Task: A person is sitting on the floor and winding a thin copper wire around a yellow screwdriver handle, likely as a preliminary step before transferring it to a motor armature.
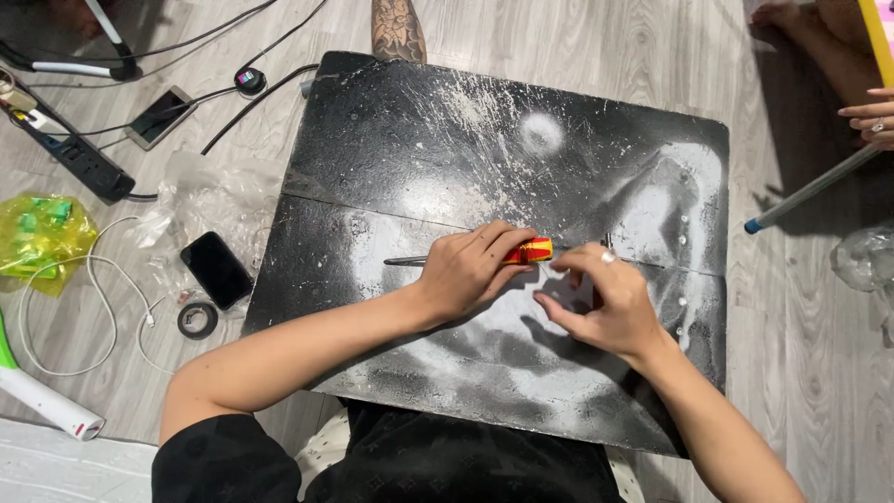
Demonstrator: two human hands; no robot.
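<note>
The screwdriver [517,252], red and yellow in the handle, lies across the middle of the black board [419,140], its metal shaft pointing toward nine o'clock. My left hand [470,270] is wrapped over the handle, fingers closed on it. Just at three o'clock of it my right hand [601,303] is curled with fingertips pinched together close to the handle's end; whatever it pinches is too small for me to make out, so I cannot tell whether it grips anything. The two hands sit near each other, almost touching. There is a ring on one right finger.

The board is smeared with white and grey spray marks and has a seam running across it.

On the wooden floor at nine o'clock lie a dark phone [216,269] and a roll of black tape [197,319], with a white cable [93,307] looping beside them. Farther toward ten o'clock are a yellow plastic bag [42,237], a black power strip [79,154] and a second phone [160,116]. At two o'clock another person's hand [871,116] rests near a grey rod [810,188] with a blue tip.
</note>
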